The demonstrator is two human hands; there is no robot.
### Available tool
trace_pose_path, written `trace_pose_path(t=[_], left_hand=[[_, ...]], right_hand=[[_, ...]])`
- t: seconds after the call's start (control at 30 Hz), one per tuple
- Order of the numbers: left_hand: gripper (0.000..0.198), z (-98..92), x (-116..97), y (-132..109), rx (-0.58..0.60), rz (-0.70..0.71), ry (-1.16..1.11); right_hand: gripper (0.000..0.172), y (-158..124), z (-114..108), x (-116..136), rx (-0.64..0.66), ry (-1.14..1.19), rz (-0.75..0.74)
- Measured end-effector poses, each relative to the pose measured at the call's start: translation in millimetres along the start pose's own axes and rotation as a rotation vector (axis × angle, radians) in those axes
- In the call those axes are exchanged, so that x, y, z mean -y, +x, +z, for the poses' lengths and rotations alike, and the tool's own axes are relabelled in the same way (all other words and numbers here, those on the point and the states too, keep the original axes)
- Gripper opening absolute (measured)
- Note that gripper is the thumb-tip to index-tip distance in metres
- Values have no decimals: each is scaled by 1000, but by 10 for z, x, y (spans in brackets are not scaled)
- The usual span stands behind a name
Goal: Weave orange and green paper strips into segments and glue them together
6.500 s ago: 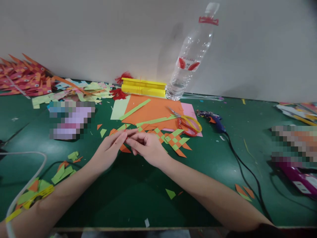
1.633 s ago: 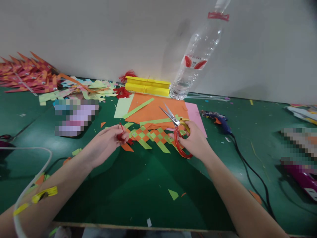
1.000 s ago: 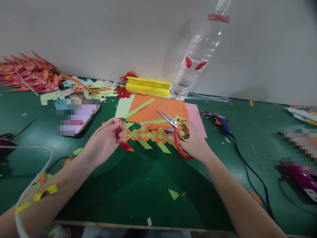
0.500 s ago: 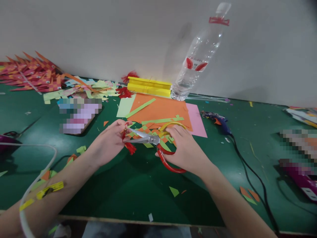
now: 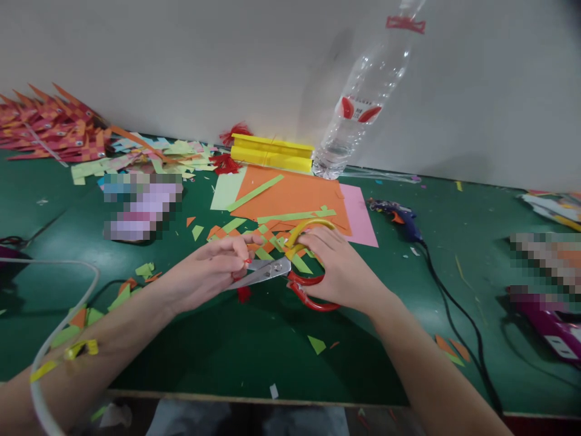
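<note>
My right hand (image 5: 333,263) grips a pair of scissors (image 5: 278,266) by the yellow and red handles, its blades parted and pointing left. My left hand (image 5: 218,266) pinches a small red tassel (image 5: 244,295), whose fringe hangs below the blades. A bit of its red cord shows at my fingertips, between the blades. Part of the tassel is hidden behind my fingers and the lower blade. Behind the scissors lie orange and green paper pieces (image 5: 227,228) and an orange sheet (image 5: 299,197).
A tilted water bottle (image 5: 358,109) leans on the wall beside folded yellow paper (image 5: 272,158). A blue glue gun (image 5: 399,217) with a black cord lies at right. A blurred phone (image 5: 145,209) and red-orange paper fish (image 5: 54,130) are at left. A white cable (image 5: 91,284) crosses my left forearm.
My left hand has moved slightly right and down, its fingers now closer to the scissors' pivot. The tassel has shifted lower and is more hidden. The scissors remain in my right hand.
</note>
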State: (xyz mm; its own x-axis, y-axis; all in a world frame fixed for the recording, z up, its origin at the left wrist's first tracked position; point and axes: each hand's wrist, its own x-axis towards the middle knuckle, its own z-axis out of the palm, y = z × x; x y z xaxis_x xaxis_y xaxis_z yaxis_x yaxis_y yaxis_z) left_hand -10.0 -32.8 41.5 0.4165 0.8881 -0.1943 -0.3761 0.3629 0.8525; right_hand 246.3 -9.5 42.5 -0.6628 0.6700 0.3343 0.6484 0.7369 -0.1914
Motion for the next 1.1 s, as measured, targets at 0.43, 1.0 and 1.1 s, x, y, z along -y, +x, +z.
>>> trace_pose_path(t=[0.43,1.0,1.1], left_hand=[[17,36,116,-48,137,-212,16],[20,118,138,-30,197,-168,11],[20,88,161,-30,188,-183,29]], right_hand=[[39,-36,32,-33,-4,43,-158],[40,-27,55,111,54,159,-156],[42,-24,67,147,68,183,-151]])
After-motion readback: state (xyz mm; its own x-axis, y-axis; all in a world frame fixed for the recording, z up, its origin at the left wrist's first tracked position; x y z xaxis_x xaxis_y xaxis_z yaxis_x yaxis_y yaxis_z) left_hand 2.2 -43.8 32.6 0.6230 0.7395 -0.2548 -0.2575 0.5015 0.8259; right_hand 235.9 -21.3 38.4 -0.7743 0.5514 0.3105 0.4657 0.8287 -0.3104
